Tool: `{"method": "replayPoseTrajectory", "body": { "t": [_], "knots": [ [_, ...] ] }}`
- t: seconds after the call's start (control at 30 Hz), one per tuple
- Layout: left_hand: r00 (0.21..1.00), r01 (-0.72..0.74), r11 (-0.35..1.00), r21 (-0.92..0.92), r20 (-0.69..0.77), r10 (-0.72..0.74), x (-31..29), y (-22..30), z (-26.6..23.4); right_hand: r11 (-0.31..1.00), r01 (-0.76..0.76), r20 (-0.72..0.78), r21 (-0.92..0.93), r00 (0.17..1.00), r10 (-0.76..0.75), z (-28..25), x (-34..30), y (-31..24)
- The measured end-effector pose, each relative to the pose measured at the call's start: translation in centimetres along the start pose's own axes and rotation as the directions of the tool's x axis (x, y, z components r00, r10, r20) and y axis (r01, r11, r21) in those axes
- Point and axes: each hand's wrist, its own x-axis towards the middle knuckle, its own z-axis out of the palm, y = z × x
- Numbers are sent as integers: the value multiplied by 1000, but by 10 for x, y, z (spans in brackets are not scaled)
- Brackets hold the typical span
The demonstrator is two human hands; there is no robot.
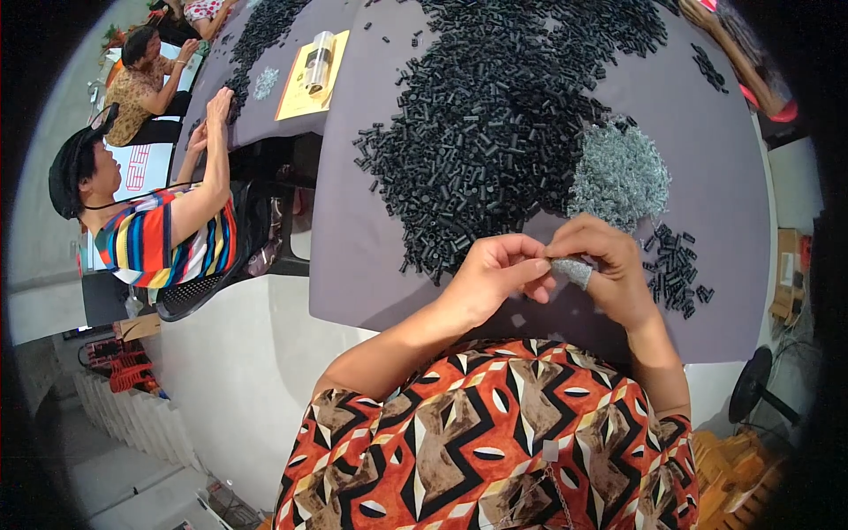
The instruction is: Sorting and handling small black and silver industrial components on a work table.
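Over the near edge of the table, my left hand [497,276] and my right hand [617,276] meet fingertip to fingertip. Both are closed in a pinch, and whatever sits between the tips is too small and covered to name. A grey wrap or finger cover [574,270] shows on a digit of my right hand. Just beyond my hands spreads a big heap of short black cylindrical parts [477,150]. A mound of small, shiny, silvery clear pieces [621,172] lies past my right hand. Beside that hand is a smaller group of black parts [677,269].
The grey-covered table [349,256] ends close to my body. A yellow sheet [290,104] with a clear cylindrical container [319,64] lies at the far left. On the left sits a person in a striped shirt [168,234], hands at another black pile. A black chair [199,287] is there too.
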Motion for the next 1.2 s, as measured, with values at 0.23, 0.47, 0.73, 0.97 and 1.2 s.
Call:
{"method": "replayPoseTrajectory", "body": {
  "t": [0.23, 0.47, 0.73, 0.97, 1.2],
  "knots": [
    [985, -67, 982, -178, -170, 36, 4, -6, 9, 981, -44, -80, -189, 996, 29, 14, -4, -8],
    [998, -45, 994, -95, -56, 40, 5, -19, -1, 819, 83, -25, -568, 993, -118, 19, -6, -1],
    [978, 184, 896, -404, 163, -128, 1, -7, 4, 951, 21, -88, -308, 995, -50, 22, -9, 2],
    [982, 176, 848, -500, 153, -113, 3, -24, 3, 952, 43, -53, -303, 997, -62, 22, -10, 4],
    [996, 55, 990, -128, 73, -46, -1, -15, 9, 903, 123, 14, -411, 992, -129, 12, -23, 5]
  ]
}}
